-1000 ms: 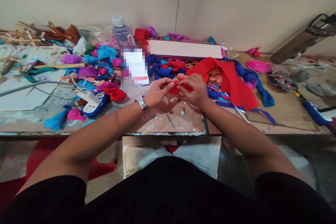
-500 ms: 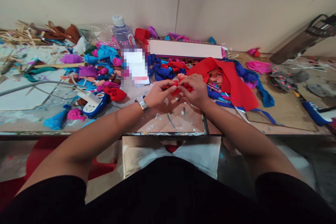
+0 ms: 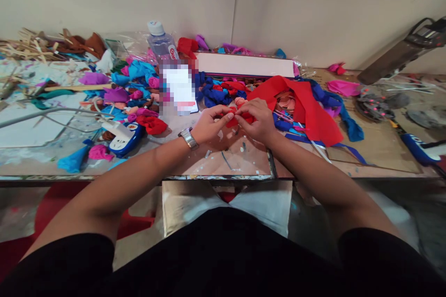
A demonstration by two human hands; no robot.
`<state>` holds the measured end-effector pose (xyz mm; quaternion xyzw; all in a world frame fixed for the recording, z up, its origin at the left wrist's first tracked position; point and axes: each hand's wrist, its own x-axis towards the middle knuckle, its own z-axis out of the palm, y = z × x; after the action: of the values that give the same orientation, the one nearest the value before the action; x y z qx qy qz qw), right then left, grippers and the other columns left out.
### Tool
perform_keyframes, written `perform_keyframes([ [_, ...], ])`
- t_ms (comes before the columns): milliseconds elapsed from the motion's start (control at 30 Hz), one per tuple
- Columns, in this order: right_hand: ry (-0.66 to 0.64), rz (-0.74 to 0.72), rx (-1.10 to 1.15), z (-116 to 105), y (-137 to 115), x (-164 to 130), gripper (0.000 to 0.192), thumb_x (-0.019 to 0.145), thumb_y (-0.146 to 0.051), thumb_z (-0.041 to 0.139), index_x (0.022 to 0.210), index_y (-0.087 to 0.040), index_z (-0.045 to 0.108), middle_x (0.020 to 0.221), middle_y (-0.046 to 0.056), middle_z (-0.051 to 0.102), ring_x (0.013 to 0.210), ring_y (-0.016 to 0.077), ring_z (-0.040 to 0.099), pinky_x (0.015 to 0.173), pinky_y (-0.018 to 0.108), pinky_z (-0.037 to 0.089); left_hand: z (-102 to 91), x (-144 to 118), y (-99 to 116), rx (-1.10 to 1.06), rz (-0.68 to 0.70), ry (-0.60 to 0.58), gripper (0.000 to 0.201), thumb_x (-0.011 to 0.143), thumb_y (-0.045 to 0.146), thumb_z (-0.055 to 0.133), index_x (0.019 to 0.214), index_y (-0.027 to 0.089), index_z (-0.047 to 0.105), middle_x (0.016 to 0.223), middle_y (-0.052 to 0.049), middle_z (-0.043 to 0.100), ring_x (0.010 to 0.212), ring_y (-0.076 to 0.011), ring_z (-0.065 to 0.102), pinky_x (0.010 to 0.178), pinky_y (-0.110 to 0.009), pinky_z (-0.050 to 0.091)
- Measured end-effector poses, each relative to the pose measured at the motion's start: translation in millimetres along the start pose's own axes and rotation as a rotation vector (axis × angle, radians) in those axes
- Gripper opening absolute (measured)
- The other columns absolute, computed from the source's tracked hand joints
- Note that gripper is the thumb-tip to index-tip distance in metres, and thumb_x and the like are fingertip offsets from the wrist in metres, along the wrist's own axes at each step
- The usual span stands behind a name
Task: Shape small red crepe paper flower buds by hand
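Observation:
My left hand and my right hand meet over the middle of the table, both pinching a small bunched piece of red fabric between the fingertips. A metal watch sits on my left wrist. Just beyond my right hand lies a large sheet of red cloth draped over blue strips. Most of the held red piece is hidden by my fingers.
Heaps of blue, pink, purple and red fabric scraps cover the left half. A plastic bottle, a long white box, a blue-and-white tool, wooden sticks and a dark device also sit on the table.
My fingers have shifted slightly on the red piece, the hands drawing a little closer together. Everything else on the table stays where it was.

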<state>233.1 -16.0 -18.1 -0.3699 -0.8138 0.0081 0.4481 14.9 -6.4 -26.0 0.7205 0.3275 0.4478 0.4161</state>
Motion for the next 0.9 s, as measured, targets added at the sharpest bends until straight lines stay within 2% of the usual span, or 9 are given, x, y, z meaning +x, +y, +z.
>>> perform_keyframes([
  [133, -0.033, 0.037, 0.018, 1.1, 2.1, -0.9, 0.031, 0.102, -0.054, 0.068, 0.098, -0.025, 0.076, 0.101, 0.006, 0.080, 0.102, 0.0277, 0.070, 0.092, 0.046, 0.046, -0.1, -0.6, 1.7, 0.059, 0.071, -0.025, 0.053, 0.100, 0.069, 0.063, 0.105, 0.019, 0.080, 0.107, -0.008, 0.080, 0.102, -0.0221, 0.072, 0.097, -0.036, 0.056],
  [300, -0.017, -0.026, 0.061, 4.1, 3.6, -2.9, 0.029, 0.105, -0.048, 0.065, 0.124, -0.031, 0.078, 0.119, 0.007, 0.077, 0.114, 0.0279, 0.070, 0.097, 0.047, 0.052, -0.5, -0.6, -0.3, 0.125, 0.145, -0.066, 0.052, 0.106, 0.066, 0.054, 0.106, 0.020, 0.079, 0.105, -0.009, 0.078, 0.099, -0.0231, 0.070, 0.094, -0.039, 0.055],
  [400, 0.002, -0.040, 0.074, 4.8, 2.9, -2.8, 0.024, 0.106, -0.045, 0.064, 0.122, -0.035, 0.080, 0.115, 0.006, 0.076, 0.111, 0.0268, 0.071, 0.099, 0.049, 0.053, -0.6, -0.6, -1.8, 0.122, 0.141, -0.075, 0.052, 0.106, 0.066, 0.054, 0.109, 0.020, 0.078, 0.108, -0.010, 0.078, 0.101, -0.0236, 0.070, 0.095, -0.039, 0.055],
  [500, 0.030, -0.043, 0.099, 4.1, 1.9, -1.3, 0.022, 0.105, -0.045, 0.065, 0.116, -0.032, 0.079, 0.114, 0.007, 0.076, 0.110, 0.0271, 0.071, 0.098, 0.050, 0.055, 0.1, -0.7, -0.8, 0.065, 0.071, -0.079, 0.051, 0.102, 0.068, 0.061, 0.112, 0.020, 0.076, 0.111, -0.009, 0.078, 0.104, -0.0232, 0.071, 0.096, -0.038, 0.055],
  [700, 0.062, 0.007, 0.260, 2.8, -0.6, 0.2, 0.023, 0.106, -0.047, 0.063, 0.113, -0.027, 0.071, 0.110, 0.008, 0.074, 0.107, 0.0260, 0.072, 0.096, 0.047, 0.059, 0.6, 0.5, 2.0, 0.025, 0.044, -0.152, 0.052, 0.100, 0.068, 0.063, 0.102, 0.018, 0.072, 0.098, -0.005, 0.075, 0.089, -0.0196, 0.068, 0.086, -0.034, 0.055],
  [800, 0.089, 0.060, 0.260, 1.9, -0.4, 0.4, 0.024, 0.107, -0.047, 0.061, 0.113, -0.026, 0.070, 0.106, 0.008, 0.075, 0.099, 0.0245, 0.071, 0.090, 0.044, 0.059, 0.3, -0.1, 0.0, 0.085, 0.011, -0.138, 0.049, 0.100, 0.066, 0.063, 0.102, 0.017, 0.073, 0.097, -0.005, 0.075, 0.086, -0.0197, 0.067, 0.081, -0.034, 0.055],
  [900, 0.096, 0.049, 0.199, 0.4, 2.3, 1.2, 0.024, 0.106, -0.047, 0.063, 0.113, -0.026, 0.072, 0.107, 0.007, 0.079, 0.102, 0.0254, 0.072, 0.093, 0.045, 0.057, 0.5, -1.7, -1.4, 0.110, -0.001, -0.086, 0.044, 0.098, 0.059, 0.069, 0.111, 0.017, 0.072, 0.106, -0.006, 0.076, 0.093, -0.0207, 0.070, 0.083, -0.034, 0.057],
])
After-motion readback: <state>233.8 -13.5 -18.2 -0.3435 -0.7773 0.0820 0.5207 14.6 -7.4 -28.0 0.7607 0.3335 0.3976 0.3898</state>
